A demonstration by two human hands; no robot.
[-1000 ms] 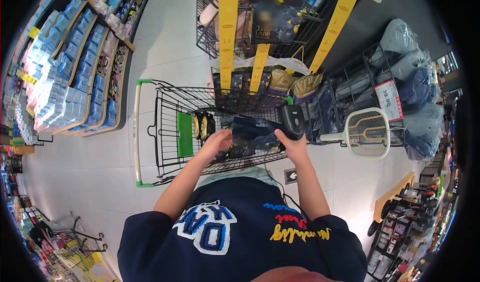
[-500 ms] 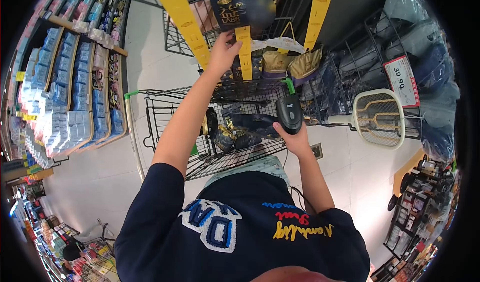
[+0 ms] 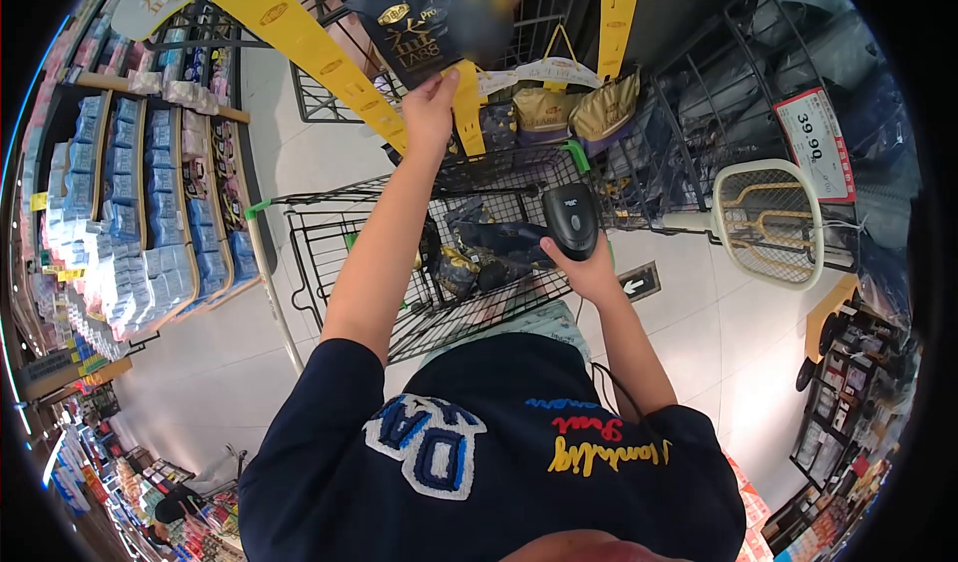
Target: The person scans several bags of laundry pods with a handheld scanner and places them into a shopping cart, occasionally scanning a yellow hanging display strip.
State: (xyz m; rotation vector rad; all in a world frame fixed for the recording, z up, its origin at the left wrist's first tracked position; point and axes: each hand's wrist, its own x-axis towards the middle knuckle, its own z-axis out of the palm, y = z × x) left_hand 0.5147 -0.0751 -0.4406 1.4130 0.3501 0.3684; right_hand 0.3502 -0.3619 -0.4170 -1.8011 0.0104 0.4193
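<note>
Since half a second ago our left hand point(image 3: 431, 113) has risen a little further up the hanging display and now pinches the lower edge of a yellow strip point(image 3: 465, 103), thumb and fingers closed on it, just below the dark coffee bag point(image 3: 419, 18) that hangs above our fingertips. We judge the grip steadies the strip so the packs clipped to it can be reached. Gold pouches point(image 3: 574, 113) hang just to the right of those fingers. Our right hand point(image 3: 589, 273) stays low, fingers wrapped shut around the handle of the black barcode scanner point(image 3: 571, 221), its head tilted up toward the display, likely kept ready to read a label. Beneath both hands sits the wire shopping cart point(image 3: 329, 253), with dark packets point(image 3: 479, 258) lying in it just left of the scanner hand
</note>
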